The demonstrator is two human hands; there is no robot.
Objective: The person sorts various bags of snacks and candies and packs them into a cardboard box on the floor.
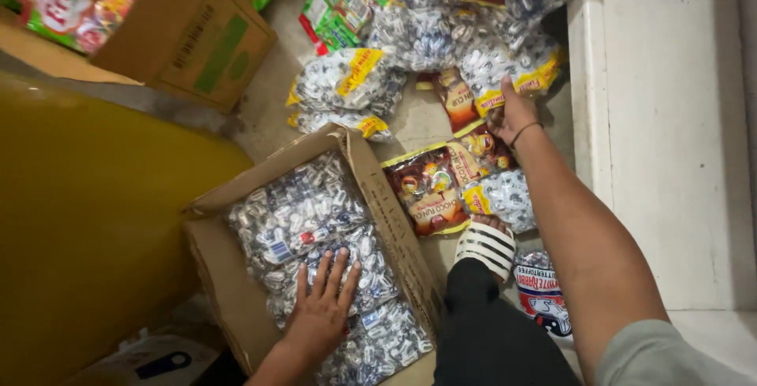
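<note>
An open cardboard box (377, 189) on the floor is filled with clear bags of silver-wrapped candies (300, 212). My left hand (323, 307) lies flat, fingers spread, on the bags near the box's front. My right hand (512, 114) reaches far forward and grips the yellow-edged end of a candy bag (516, 67) in a pile. Brown snack packs (430, 189) lie between the box and that hand.
More candy bags (347, 82) and green packs (339, 3) are piled at the back. A closed carton (193, 35) stands at the upper left, a yellow surface (87, 220) at the left, a white ledge (662, 118) at the right. My sandalled foot (485, 248) rests by the box.
</note>
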